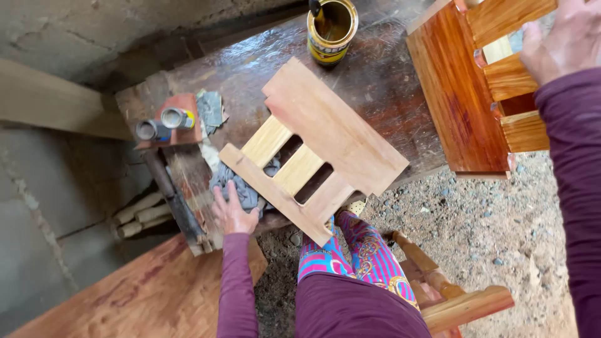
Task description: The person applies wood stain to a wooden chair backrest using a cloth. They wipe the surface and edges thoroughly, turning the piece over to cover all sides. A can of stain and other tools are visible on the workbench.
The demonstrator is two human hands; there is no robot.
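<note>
In the head view the left hand (233, 211) lies flat with its fingers spread on a grey rag (241, 188) at the near edge of a stained wooden bench (382, 87), pressing down on the cloth rather than pinching it. Just beside it, touching the rag, an unfinished pale wooden panel with three slats (316, 147) lies tilted across the bench, one corner hanging past the edge above the person's patterned trousers (357, 250). The right hand (563, 40) is up at the top right corner, fingers curled over a slat of a reddish varnished wooden piece (466, 94) that stands at the bench's far end. An open tin of varnish (332, 28) stands at the back of the bench, and two small cans (166, 122) lie on a red block at its left end
</note>
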